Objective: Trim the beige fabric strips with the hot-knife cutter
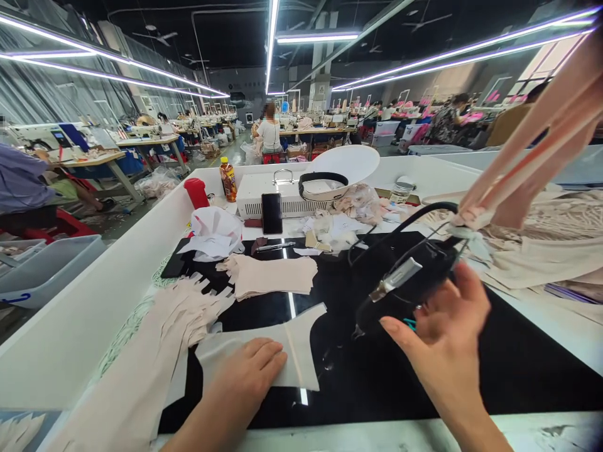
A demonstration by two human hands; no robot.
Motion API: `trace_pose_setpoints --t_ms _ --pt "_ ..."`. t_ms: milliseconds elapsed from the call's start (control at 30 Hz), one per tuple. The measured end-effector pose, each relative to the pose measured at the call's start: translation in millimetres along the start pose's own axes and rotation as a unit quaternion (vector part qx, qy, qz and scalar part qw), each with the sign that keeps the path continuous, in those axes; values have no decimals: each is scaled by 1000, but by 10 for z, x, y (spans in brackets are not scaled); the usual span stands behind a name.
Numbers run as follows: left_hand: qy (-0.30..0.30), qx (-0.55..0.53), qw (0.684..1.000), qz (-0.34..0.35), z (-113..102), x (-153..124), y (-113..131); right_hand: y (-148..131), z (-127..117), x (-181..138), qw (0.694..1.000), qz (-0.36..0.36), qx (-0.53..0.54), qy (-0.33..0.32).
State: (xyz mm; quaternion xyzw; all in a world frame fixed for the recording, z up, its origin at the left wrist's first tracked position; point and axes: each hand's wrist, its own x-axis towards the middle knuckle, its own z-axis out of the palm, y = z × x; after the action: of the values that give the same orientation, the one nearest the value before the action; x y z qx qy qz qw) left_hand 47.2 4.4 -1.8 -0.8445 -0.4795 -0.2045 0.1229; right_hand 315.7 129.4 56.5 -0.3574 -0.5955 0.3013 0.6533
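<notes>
My left hand (245, 376) lies flat on a pale cut fabric piece (301, 342), fingers together and stretched out, on a glossy black board (358, 389). My right hand (450, 339) is raised over the board with thumb and fingers apart, beside a black hand-held tool (400, 285) with a metal plate and a narrow tip pointing down-left. The tool is tilted, with a black cable looping above it. A small teal thing (409, 324) shows between my right thumb and fingers; its kind is unclear. Behind the fabric piece lies a stack of similar cut pieces (276, 276).
Long pale fabric strips (127, 364) drape along the left. A phone (272, 213) leans on a white metal box (254, 194); a drink bottle (228, 179) stands nearby. Beige fabric (532, 245) is heaped at right, and fabric hangs down upper right. Other people work at sewing tables beyond.
</notes>
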Motion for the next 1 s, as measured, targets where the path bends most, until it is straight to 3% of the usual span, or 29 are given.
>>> trace_pose_setpoints --t_ms 100,233,367,600,1000 --pt "7 -78 997 18 22 128 109 -41 156 36 997 52 51 -41" --pt "-8 -146 989 29 108 289 247 -143 302 38 997 60 39 -21" --pt "-1 -154 987 41 195 358 292 -208 358 -63 996 60 57 -34" --pt "13 -126 991 43 348 295 298 -244 357 -434 961 61 242 -116" --pt "-31 -164 986 29 348 255 280 -226 518 -601 951 53 285 -106"
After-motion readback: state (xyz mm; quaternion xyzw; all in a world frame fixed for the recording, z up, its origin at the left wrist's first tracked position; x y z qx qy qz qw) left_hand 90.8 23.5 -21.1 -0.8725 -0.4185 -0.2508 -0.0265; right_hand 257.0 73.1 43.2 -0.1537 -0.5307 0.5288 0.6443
